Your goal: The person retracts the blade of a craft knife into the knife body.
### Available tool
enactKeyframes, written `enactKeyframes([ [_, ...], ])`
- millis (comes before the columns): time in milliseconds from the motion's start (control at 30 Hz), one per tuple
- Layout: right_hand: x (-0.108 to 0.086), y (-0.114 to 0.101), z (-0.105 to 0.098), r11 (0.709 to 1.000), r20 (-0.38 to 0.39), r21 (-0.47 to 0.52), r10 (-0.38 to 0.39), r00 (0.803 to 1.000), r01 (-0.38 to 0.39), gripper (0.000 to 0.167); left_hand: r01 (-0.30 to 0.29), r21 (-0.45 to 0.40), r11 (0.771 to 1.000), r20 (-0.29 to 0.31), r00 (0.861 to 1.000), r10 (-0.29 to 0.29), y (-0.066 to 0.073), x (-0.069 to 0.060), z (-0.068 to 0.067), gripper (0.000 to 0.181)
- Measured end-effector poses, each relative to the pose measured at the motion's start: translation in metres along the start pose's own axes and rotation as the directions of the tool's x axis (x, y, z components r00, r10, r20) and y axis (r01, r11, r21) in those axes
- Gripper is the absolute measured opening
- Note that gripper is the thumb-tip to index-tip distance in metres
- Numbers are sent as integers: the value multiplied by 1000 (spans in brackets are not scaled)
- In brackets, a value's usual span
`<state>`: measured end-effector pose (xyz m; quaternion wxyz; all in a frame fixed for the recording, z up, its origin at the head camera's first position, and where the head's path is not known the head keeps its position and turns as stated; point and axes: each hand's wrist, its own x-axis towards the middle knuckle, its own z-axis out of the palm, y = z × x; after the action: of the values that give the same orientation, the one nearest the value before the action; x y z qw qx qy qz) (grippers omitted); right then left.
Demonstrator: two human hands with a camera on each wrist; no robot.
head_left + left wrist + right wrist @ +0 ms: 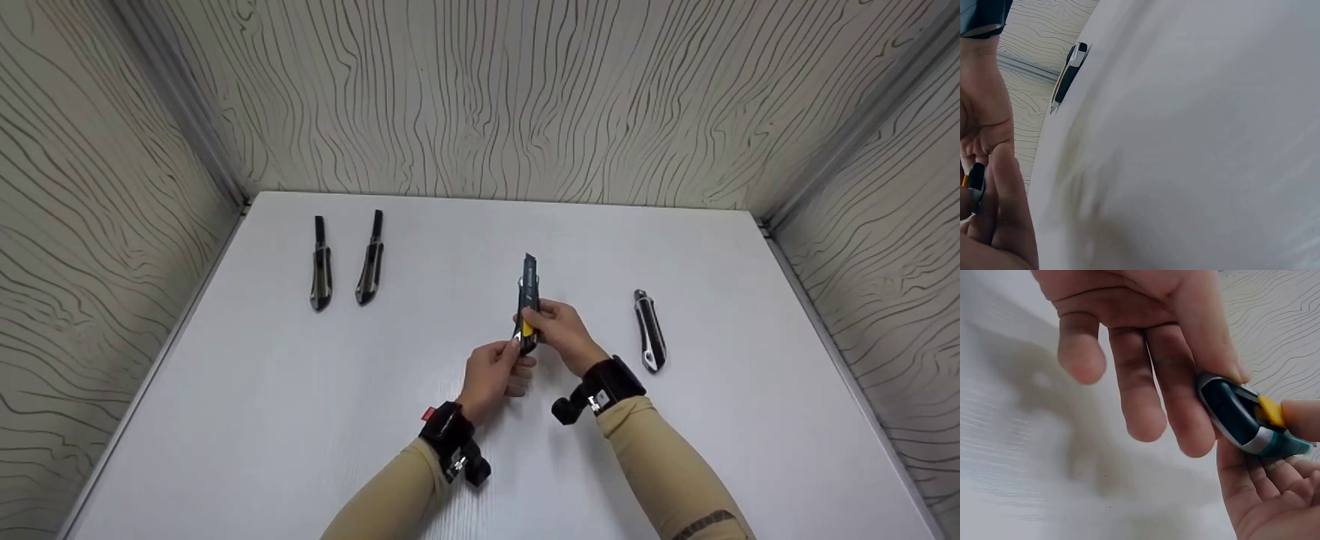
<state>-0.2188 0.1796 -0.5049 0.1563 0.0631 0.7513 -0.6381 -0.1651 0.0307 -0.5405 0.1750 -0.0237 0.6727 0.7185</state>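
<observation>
A dark utility knife [528, 291] with a yellow slider [528, 327] points away from the body at mid-table. A dark strip with pale print extends past its front end. The left hand [491, 375] pinches the rear end between thumb and fingers; in the right wrist view this hand [1145, 354] has its other fingers loosely bent. The right hand [562, 334] grips the body, its thumb on the yellow slider [1270, 410]. In the left wrist view only the knife's dark rear end [977, 177] shows between the hands.
Two utility knives [321, 277] [370, 271] with dark blades out lie at the back left of the white table [262, 420]. Another knife [650, 331], no blade showing, lies right of the hands. Wood-patterned panels [480, 97] stand around the back and sides.
</observation>
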Motion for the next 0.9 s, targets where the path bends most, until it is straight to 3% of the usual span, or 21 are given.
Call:
enactKeyframes([
  [300, -1, 3, 3, 998, 8, 52, 44, 999, -44, 36, -8, -18, 1000, 15, 1000, 8, 1, -3, 1, 34],
  [600, -3, 5, 8, 993, 0, 112, 38, 999, -38, 37, 38, -21, 999, 4, 999, -38, 0, -1, 0, 33],
  [900, -3, 5, 9, 994, -4, 109, 20, 1000, -20, 37, 18, -23, 1000, -50, 999, -19, -2, 1, 2, 33],
])
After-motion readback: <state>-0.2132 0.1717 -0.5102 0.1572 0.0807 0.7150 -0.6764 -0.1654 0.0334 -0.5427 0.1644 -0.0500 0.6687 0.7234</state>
